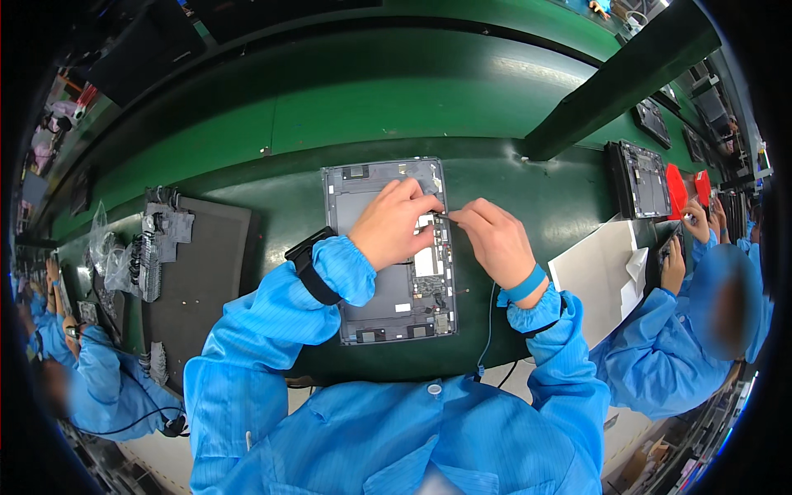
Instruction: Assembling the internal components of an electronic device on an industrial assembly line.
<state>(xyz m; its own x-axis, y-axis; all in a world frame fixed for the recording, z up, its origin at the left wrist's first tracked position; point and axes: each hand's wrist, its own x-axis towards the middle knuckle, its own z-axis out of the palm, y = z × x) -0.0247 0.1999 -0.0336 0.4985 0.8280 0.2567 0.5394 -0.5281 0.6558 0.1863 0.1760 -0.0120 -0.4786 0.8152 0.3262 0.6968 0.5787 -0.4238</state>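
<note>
A thin grey open device chassis (375, 289) lies in front of me on the green bench, with a circuit board (429, 285) along its right side. My left hand (394, 221) rests over the upper part of the board; its thumb and index finger are apart. From the right, my right hand (499, 243) reaches in with thumb and index finger pinched at the chassis's right edge. A short, thin dark piece (444, 216) shows at those fingertips, too small to name. Part of the board is hidden under my left hand.
At left, a dark flat panel (202, 280) carries a stack of grey parts (165, 239) beside clear plastic bags (109, 252). White sheets (598, 276) lie at right, below another open device (643, 181) and red bins (676, 191). A dark post (619, 82) rises behind. Co-workers sit on both sides.
</note>
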